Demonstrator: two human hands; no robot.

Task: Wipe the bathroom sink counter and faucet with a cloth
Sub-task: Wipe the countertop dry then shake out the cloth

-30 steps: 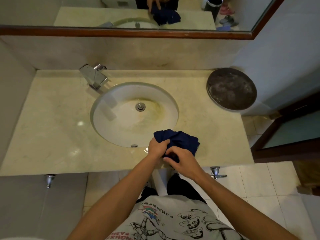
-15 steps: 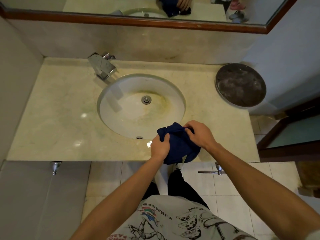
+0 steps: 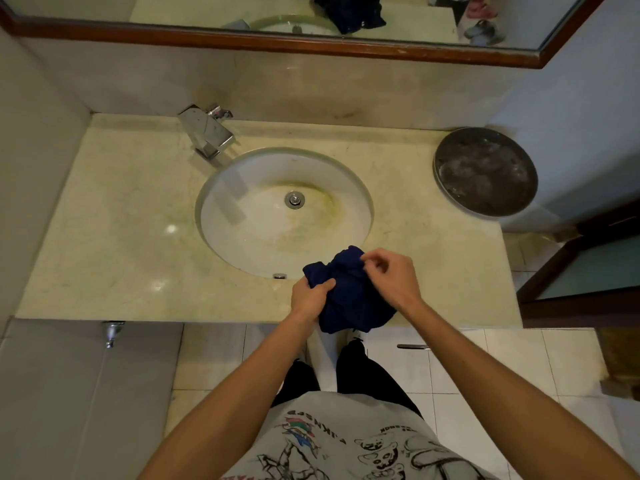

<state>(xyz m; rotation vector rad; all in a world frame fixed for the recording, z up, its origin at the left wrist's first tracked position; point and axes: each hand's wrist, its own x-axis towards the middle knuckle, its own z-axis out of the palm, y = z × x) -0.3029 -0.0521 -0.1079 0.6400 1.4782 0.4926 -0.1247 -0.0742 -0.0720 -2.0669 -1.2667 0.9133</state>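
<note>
A bunched dark blue cloth (image 3: 349, 296) is held over the front edge of the beige marble counter (image 3: 114, 237), just in front of the round white sink basin (image 3: 273, 216). My left hand (image 3: 310, 297) grips the cloth's left side. My right hand (image 3: 389, 277) pinches its upper right fold. Part of the cloth hangs below the counter edge. The chrome faucet (image 3: 206, 133) stands at the back left of the basin, well away from both hands.
A round dark metal tray (image 3: 485, 171) rests on the counter's far right corner. A wood-framed mirror (image 3: 277, 43) runs above the backsplash. A dark door frame (image 3: 581, 271) stands at the right. Tiled floor lies below the counter.
My right hand has moved from the cloth's near side up to its top right fold. The cloth has bunched up and now hangs over the counter's front edge.
</note>
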